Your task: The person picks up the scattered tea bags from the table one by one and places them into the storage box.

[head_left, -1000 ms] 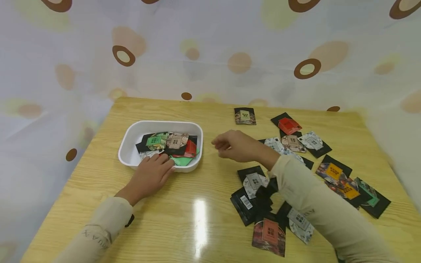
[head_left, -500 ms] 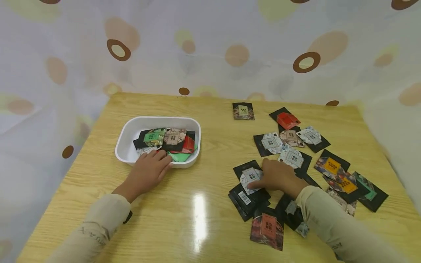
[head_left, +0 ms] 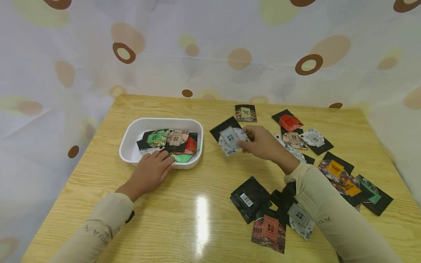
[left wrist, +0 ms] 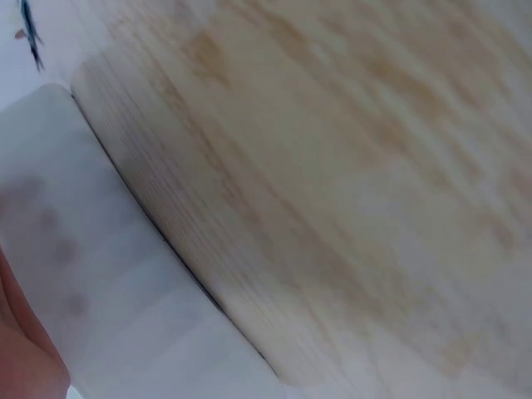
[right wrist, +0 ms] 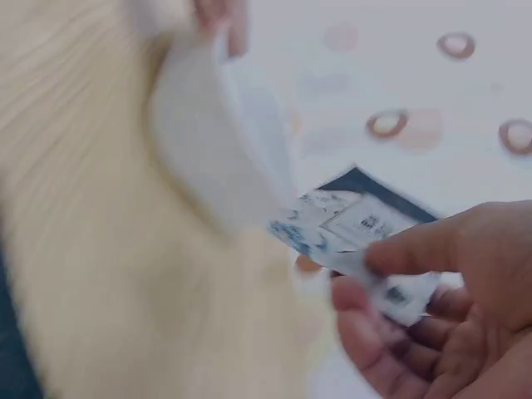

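Observation:
My right hand [head_left: 263,143] pinches a black-and-white printed sachet [head_left: 229,137] between thumb and fingers, above the table and right of the white plastic tub [head_left: 126,157]. In the right wrist view the same sachet [right wrist: 345,223] is tilted, its corner pointing toward the blurred tub [right wrist: 199,125]. My left hand [head_left: 149,173] holds the tub's near rim, fingers curled over it. Inside the tub lie several sachets, among them a green-labelled one [head_left: 157,138], a beige one [head_left: 177,138] and a red one [head_left: 192,144]. The left wrist view shows mostly the tub's outer wall [left wrist: 108,249].
Several loose sachets spread over the table's right half: a red one [head_left: 289,121], an orange-labelled one [head_left: 334,168], a green one [head_left: 373,193], a barcode-side-up one [head_left: 246,199] and a reddish one [head_left: 269,232]. One sachet [head_left: 245,113] lies alone at the back, near the patterned cloth [head_left: 210,47].
My right hand went from beside the tub down to the sachets, took the black-and-white one and lifted it back leftward. The left hand stays on the tub.

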`<state>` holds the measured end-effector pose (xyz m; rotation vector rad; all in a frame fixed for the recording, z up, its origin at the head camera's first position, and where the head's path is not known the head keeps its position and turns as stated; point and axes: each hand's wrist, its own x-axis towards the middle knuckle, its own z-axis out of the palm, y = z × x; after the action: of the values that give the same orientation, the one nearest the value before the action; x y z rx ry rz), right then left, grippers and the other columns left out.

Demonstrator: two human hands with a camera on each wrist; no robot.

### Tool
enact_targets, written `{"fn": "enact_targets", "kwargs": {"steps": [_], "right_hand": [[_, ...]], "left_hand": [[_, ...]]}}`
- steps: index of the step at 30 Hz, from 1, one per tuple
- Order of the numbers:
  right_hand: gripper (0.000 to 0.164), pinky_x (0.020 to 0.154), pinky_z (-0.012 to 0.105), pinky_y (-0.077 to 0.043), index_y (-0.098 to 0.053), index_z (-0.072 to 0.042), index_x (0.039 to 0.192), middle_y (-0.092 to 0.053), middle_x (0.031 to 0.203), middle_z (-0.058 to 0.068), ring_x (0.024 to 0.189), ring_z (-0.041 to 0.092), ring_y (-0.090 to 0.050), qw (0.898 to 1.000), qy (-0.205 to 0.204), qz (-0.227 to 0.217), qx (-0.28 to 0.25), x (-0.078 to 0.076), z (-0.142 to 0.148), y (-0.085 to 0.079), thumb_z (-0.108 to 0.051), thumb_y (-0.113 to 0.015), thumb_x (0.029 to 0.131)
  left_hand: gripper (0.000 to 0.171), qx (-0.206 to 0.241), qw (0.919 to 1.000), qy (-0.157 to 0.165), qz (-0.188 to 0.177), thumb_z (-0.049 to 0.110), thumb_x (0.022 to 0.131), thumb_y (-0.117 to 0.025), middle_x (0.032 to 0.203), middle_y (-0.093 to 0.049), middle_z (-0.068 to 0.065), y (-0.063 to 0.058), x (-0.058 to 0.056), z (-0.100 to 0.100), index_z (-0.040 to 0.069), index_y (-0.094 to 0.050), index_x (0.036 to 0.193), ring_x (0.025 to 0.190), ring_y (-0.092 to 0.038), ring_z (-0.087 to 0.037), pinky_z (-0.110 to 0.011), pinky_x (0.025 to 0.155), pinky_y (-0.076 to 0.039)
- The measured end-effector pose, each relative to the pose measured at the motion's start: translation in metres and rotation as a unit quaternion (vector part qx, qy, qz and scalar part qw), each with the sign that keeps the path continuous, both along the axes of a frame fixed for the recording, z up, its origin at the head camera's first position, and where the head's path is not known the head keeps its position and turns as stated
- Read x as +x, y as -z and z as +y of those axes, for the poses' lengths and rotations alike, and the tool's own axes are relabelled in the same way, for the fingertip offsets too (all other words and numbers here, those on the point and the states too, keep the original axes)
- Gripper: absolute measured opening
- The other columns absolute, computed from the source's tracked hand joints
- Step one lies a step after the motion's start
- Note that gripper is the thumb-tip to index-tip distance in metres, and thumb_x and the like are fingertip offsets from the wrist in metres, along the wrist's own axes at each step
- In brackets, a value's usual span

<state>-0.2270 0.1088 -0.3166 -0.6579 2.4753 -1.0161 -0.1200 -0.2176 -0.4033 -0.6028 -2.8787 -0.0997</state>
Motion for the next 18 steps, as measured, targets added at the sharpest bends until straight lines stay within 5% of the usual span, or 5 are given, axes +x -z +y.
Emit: {"fn": "enact_targets", "kwargs": {"steps": [6,12,18], "right_hand": [[0.018,0.061,0.028,-0.049,-0.064,-0.008,0.104,-0.068,0.088,0.013,0.068,0.014,-0.062,0.999,0.001,0.007,-0.042,-0.013,-0.064,-0.014,-0.021,-0.06,0.092],[0.032,0.048,0.022,-0.044,-0.052,-0.004,0.125,-0.07,0.097,0.017,0.054,0.011,-0.062,0.999,-0.002,-0.05,-0.006,-0.013,-0.115,0.003,-0.014,-0.052,0.095],[0.024,0.043,0.021,-0.043,-0.057,-0.003,0.115,-0.069,0.092,0.017,0.05,0.012,-0.062,0.997,-0.05,-0.046,0.045,-0.007,-0.137,0.015,-0.01,-0.052,0.094]], "left_hand": [[0.018,0.004,1.0,0.003,0.008,0.035,0.097,-0.047,0.095,-0.052,-0.001,0.0,0.0,0.001,0.018,-0.055,0.097,0.085,-0.047,-0.021,-0.036,0.07,-0.038],[0.017,0.003,0.9999,0.005,0.012,0.034,0.097,-0.047,0.095,-0.052,-0.001,0.001,0.0,0.002,0.018,-0.055,0.096,0.084,-0.048,-0.021,-0.035,0.069,-0.037],[0.018,-0.001,0.9999,0.003,0.014,0.034,0.097,-0.047,0.095,-0.052,-0.001,-0.001,0.0,0.001,0.018,-0.055,0.098,0.085,-0.048,-0.022,-0.037,0.069,-0.039]]}}
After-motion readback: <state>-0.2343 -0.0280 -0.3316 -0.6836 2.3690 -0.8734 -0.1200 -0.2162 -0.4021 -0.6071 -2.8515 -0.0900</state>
